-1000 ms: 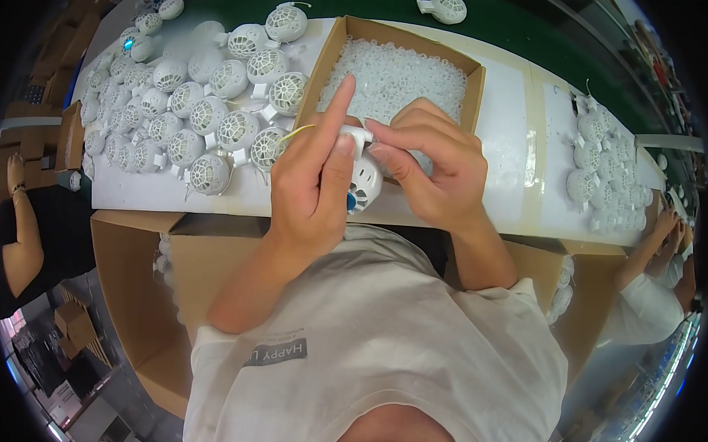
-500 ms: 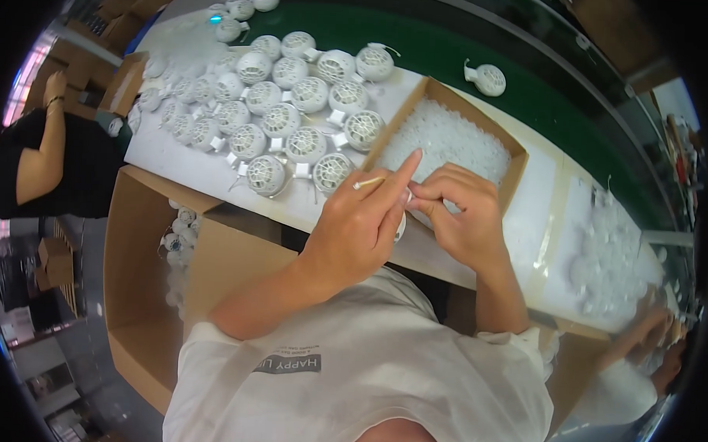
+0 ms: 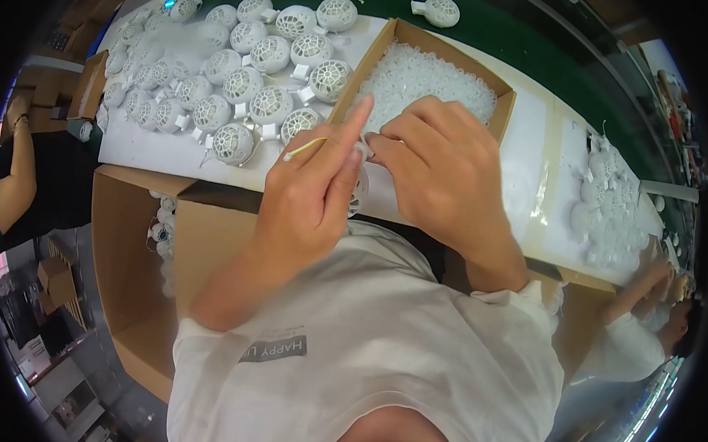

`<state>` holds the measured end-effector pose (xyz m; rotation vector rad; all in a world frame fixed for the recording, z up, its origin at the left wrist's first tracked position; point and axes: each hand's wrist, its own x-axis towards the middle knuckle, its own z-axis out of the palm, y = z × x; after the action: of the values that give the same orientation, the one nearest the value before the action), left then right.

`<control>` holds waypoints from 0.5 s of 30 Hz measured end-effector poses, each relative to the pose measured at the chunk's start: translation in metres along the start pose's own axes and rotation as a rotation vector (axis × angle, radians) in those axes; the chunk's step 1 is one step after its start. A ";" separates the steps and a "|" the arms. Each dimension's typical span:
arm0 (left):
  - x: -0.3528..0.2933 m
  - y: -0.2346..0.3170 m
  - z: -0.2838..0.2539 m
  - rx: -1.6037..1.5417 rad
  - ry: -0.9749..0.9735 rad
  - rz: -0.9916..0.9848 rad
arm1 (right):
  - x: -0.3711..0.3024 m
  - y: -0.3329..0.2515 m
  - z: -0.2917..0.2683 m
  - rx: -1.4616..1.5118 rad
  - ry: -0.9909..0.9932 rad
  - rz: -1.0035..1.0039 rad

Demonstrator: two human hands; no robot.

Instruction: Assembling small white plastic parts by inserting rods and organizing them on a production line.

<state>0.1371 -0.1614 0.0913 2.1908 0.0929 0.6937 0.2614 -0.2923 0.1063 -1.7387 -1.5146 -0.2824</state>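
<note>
Fingertips of the right hand [image 3: 453,176] pinch the neck of a white round plastic fan [image 3: 360,193], gripped in the left hand [image 3: 304,192] with its forefinger raised. The right hand's back now arches over the neck, hiding more of it than a second ago; two-handed handling there continues. A thin yellow-and-white strip [image 3: 304,147] still juts by the left knuckles. Beyond sits a brown cardboard tray [image 3: 503,117] of clear plastic rings [image 3: 429,77]; white grilled fans [image 3: 330,81] keep their rows on the white surface [image 3: 520,160].

We hold a white, rounded unit [image 3: 360,193] with a slotted shell, partly hidden behind our left hand [image 3: 304,190]. A thin yellow strand [image 3: 306,148] juts from that hand.
</note>
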 end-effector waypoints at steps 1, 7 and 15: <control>-0.005 -0.001 -0.001 0.073 -0.011 0.027 | 0.005 -0.006 -0.007 -0.133 -0.114 -0.051; -0.041 0.002 -0.089 0.169 -0.050 -0.545 | -0.019 0.043 0.003 -0.024 -0.218 0.242; -0.139 -0.040 -0.203 0.958 -0.196 -0.788 | -0.036 0.068 0.015 -0.290 -0.269 0.472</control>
<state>-0.0780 -0.0347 0.1042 2.7431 1.3320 -0.0742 0.3089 -0.3062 0.0463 -2.3820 -1.2323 -0.0233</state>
